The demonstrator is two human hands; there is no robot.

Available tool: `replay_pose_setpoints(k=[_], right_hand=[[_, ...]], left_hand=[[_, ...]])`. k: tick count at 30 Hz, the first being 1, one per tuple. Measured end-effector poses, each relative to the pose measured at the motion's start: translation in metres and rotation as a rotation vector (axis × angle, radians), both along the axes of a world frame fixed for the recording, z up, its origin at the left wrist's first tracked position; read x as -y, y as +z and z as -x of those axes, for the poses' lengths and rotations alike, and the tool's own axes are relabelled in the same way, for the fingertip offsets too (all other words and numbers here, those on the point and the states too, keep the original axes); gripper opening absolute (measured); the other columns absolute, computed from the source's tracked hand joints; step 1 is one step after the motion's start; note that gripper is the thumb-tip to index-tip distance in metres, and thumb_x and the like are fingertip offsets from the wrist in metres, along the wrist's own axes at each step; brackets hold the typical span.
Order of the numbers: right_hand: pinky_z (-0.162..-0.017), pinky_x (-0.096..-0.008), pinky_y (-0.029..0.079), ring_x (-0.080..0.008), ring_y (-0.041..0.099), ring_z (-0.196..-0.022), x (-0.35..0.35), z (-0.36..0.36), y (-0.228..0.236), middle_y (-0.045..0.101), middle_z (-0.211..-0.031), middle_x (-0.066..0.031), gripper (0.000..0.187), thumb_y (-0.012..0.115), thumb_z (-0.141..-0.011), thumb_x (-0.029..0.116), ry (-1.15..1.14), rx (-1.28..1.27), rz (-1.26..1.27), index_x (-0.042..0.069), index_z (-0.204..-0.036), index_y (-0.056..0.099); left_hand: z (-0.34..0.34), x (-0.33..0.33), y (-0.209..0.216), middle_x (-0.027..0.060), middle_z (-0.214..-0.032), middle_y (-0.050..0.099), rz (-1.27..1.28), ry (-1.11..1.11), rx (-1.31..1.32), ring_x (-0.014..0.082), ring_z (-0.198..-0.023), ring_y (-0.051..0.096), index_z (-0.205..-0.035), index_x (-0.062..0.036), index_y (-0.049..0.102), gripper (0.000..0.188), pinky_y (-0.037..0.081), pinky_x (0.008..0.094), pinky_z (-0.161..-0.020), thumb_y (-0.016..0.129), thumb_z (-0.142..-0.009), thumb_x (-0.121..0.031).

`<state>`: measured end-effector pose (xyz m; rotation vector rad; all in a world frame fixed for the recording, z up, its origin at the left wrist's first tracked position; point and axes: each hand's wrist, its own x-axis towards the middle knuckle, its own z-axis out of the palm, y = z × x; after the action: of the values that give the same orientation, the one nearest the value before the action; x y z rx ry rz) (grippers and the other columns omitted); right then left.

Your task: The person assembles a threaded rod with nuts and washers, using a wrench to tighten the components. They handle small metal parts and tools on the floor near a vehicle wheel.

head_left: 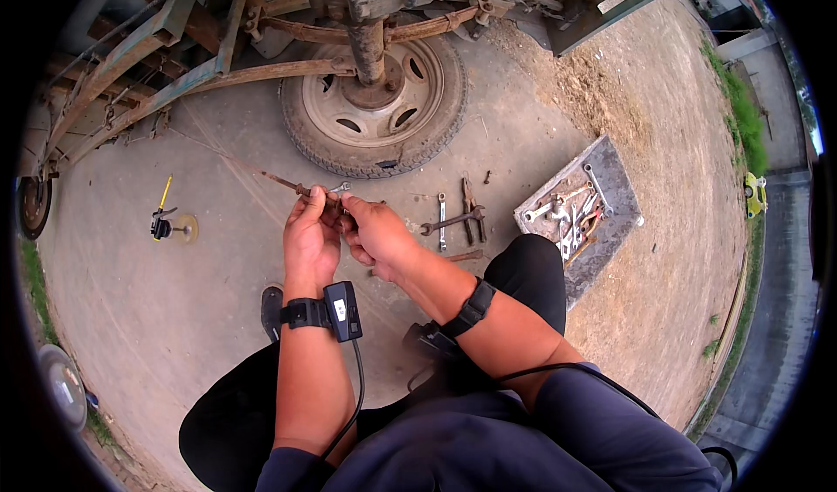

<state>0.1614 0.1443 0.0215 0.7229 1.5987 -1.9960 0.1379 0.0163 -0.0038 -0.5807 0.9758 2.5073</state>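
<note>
My left hand (312, 241) and my right hand (377, 234) meet above the concrete floor. Between their fingers is a long, thin rusty rod (281, 181) with a thicker fitting near my fingertips. Its thin end points away to the far left. My left thumb and fingers pinch it, and my right fingers close around its near part, where the details are hidden. Just beyond my hands a small shiny wrench end (342, 187) shows. To the right lie a combination wrench (442, 223), a rusty open-ended wrench (452, 222) and pliers (473, 210).
Ahead, a tyred wheel (301, 121) lies under a rusty axle and leaf spring (305, 32). A metal tray (615, 235) of wrenches stands by my right knee. A black-and-yellow device with a round, clear base (185, 228) sits at left. Cables run along my arms.
</note>
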Motion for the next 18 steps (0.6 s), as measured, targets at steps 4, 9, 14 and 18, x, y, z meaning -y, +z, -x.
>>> replay_pose_setpoints(k=[4, 9, 14, 18], right_hand=[[-0.058, -0.0457, 0.051, -0.0359, 0.067, -0.067, 0.003, -0.009, 0.011, 0.065, -0.073, -0.0176, 0.041, 0.047, -0.102, 0.039, 0.252, -0.581, -1.043, 0.004, -0.083, 0.057], [-0.06, -0.0464, 0.052, -0.0358, 0.067, -0.069, 0.002, -0.007, 0.015, 0.065, -0.075, -0.0187, 0.037, 0.048, -0.101, 0.035, 0.364, -0.686, -1.176, 0.004, -0.085, 0.057], [-0.054, -0.0459, 0.051, -0.0364, 0.066, -0.064, 0.004, -0.002, -0.005, 0.065, -0.073, -0.0177, 0.036, 0.049, -0.101, 0.034, 0.07, -0.291, -0.325, 0.004, -0.084, 0.056], [-0.057, -0.046, 0.052, -0.0365, 0.067, -0.066, 0.002, -0.001, 0.0, 0.065, -0.074, -0.0182, 0.037, 0.049, -0.101, 0.036, 0.041, -0.144, -0.143, 0.004, -0.083, 0.056]], left_hand=[[0.0, -0.004, 0.004, 0.003, -0.088, 0.066, 0.008, 0.037, 0.003, 0.0149, -0.084, 0.061, -0.096, -0.0087, 0.063, 0.012, 0.051, 0.0299, -0.081, 0.062, -0.099, -0.021], [0.001, -0.001, -0.001, 0.003, -0.088, 0.067, -0.009, 0.066, 0.029, 0.0146, -0.082, 0.062, -0.095, -0.0091, 0.063, 0.012, 0.049, 0.0294, -0.079, 0.062, -0.099, -0.02], [0.0, -0.004, 0.006, 0.0031, -0.087, 0.068, 0.005, 0.057, 0.031, 0.0144, -0.079, 0.062, -0.095, -0.0096, 0.063, 0.011, 0.048, 0.0296, -0.075, 0.062, -0.099, -0.02], [-0.001, -0.004, 0.008, 0.0031, -0.087, 0.068, -0.001, 0.029, 0.014, 0.0141, -0.079, 0.062, -0.096, -0.0095, 0.064, 0.01, 0.048, 0.0299, -0.073, 0.061, -0.099, -0.019]])
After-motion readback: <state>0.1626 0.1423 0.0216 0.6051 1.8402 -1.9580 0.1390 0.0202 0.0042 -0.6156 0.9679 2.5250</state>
